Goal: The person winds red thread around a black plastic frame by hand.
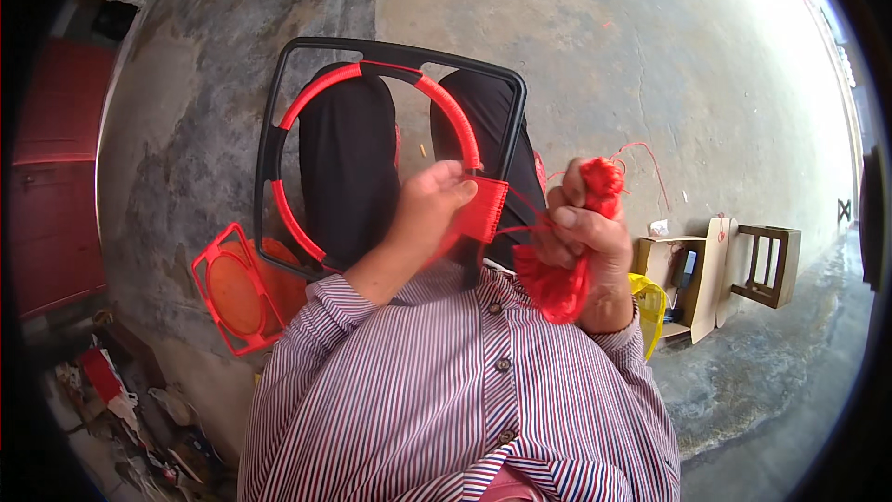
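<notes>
A black rectangular frame (409, 48) with a round ring inside lies across my lap. Red cord wraps long stretches of the ring (452, 113), with black gaps between. At the near right corner, a tight band of red wrapping (490, 211) covers the frame. My left hand (415, 216) grips the frame there, its thumb lying on the band. Raised to the right of it, my right hand (595, 246) is a fist around a bundle of red cord (557, 290), which bulges out above and below. A thin strand runs from the band toward this fist.
Left of my lap stands a similar red frame with an orange disc (232, 293). To the right are a yellow mesh thing (649, 311), an opened cardboard box (717, 270) and a small wooden stool (769, 265). Scraps (125, 400) litter the lower left, below a red cabinet (58, 214).
</notes>
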`<state>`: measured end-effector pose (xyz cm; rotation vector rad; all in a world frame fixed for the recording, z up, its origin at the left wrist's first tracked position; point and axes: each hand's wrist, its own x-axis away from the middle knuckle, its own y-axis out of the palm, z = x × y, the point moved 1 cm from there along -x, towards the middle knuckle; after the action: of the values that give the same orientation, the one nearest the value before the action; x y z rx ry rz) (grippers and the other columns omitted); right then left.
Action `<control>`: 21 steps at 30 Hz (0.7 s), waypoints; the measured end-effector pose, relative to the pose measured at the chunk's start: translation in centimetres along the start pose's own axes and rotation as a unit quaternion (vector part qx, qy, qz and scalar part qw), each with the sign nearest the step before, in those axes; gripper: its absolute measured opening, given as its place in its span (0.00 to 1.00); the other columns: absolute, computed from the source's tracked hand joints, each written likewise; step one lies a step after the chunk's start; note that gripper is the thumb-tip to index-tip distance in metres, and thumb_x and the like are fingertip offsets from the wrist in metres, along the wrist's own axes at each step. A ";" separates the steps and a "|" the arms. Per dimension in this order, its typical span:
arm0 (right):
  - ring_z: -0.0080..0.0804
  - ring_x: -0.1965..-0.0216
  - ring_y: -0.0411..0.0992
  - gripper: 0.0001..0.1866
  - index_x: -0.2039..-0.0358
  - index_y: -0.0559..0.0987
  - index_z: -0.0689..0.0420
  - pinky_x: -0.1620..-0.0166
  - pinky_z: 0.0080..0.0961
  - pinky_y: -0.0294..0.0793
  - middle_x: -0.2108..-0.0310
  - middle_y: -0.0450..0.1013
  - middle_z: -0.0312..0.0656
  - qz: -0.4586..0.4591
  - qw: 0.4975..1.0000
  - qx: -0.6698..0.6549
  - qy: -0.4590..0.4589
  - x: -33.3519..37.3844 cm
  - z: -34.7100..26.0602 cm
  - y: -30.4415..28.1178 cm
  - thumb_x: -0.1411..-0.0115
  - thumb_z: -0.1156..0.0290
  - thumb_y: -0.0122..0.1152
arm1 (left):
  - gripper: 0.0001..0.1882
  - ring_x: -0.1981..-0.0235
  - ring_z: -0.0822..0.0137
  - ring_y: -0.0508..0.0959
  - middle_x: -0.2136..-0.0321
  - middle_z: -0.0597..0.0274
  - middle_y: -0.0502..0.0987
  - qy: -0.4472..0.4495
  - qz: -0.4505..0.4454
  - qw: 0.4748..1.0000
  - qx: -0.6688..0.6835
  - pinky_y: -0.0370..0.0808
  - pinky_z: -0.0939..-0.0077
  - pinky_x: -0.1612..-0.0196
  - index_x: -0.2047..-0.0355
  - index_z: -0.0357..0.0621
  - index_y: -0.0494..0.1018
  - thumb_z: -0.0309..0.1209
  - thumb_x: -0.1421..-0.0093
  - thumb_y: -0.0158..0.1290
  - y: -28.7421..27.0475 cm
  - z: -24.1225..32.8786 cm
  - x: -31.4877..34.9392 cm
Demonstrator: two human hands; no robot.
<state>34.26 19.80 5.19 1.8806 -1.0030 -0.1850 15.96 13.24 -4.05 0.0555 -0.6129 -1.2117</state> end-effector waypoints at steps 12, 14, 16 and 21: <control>0.35 0.62 0.71 0.19 0.60 0.77 0.62 0.59 0.29 0.69 0.66 0.71 0.44 -0.273 0.823 0.496 -0.038 -0.8 -2.9 -2.8 0.56 0.73 0.66 | 0.33 0.69 0.72 0.76 0.63 0.61 0.74 0.000 0.042 0.993 0.108 0.73 0.78 0.67 0.43 0.38 0.60 0.55 0.33 0.37 0.6 1.3 1.3; 0.38 0.68 0.71 0.18 0.64 0.80 0.58 0.64 0.31 0.71 0.69 0.71 0.43 -0.041 0.637 0.762 -0.112 -2.6 -2.0 -4.2 0.59 0.71 0.69 | 0.34 0.69 0.70 0.77 0.62 0.60 0.75 -0.032 0.035 0.995 0.090 0.75 0.74 0.68 0.46 0.43 0.62 0.59 0.33 0.28 1.1 2.0 1.2; 0.41 0.66 0.72 0.18 0.62 0.80 0.58 0.62 0.31 0.72 0.69 0.71 0.44 0.010 0.539 0.825 -0.167 -4.2 0.1 -4.5 0.58 0.73 0.67 | 0.33 0.68 0.68 0.78 0.61 0.57 0.76 -0.031 0.001 0.990 0.139 0.76 0.72 0.67 0.45 0.43 0.62 0.58 0.33 0.27 1.7 2.2 1.1; 0.33 0.62 0.73 0.17 0.59 0.80 0.59 0.60 0.26 0.73 0.64 0.72 0.42 -0.100 0.856 0.501 -0.082 -5.2 1.8 -3.6 0.52 0.76 0.65 | 0.28 0.57 0.66 0.76 0.56 0.55 0.75 -0.077 -0.067 0.975 0.198 0.74 0.69 0.53 0.46 0.40 0.64 0.51 0.30 0.32 2.2 2.6 1.0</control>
<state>31.94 22.97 -0.11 2.9697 -1.1188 0.0953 16.79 13.86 -0.66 0.3469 -0.9945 -1.2150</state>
